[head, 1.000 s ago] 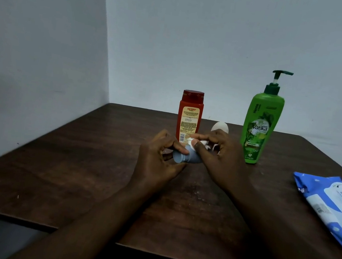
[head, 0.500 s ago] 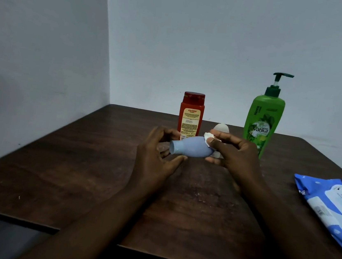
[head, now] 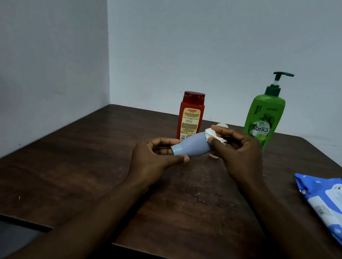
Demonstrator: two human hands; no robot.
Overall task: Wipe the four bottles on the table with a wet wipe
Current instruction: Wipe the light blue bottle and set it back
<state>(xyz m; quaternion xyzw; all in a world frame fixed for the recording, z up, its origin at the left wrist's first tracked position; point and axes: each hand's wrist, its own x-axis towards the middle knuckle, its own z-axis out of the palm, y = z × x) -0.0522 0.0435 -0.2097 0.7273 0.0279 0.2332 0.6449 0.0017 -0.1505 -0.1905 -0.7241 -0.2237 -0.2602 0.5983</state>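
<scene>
The person is wiping a small pale-blue plastic bottle [head: 193, 146], holding it sideways just above the dark wooden table [head: 74, 171]. The left hand [head: 155, 157] is gripping its cap end between thumb and curled fingers, while the right hand [head: 242, 155] is pinching a crumpled white wet wipe [head: 210, 132] against its wide base. With a red plastic bottle [head: 191, 116], a green pump bottle [head: 262, 121] and a half-hidden small white bottle [head: 222, 126] standing behind, the next move is probably calling for drawing the wipe along the blue body before setting it down.
</scene>
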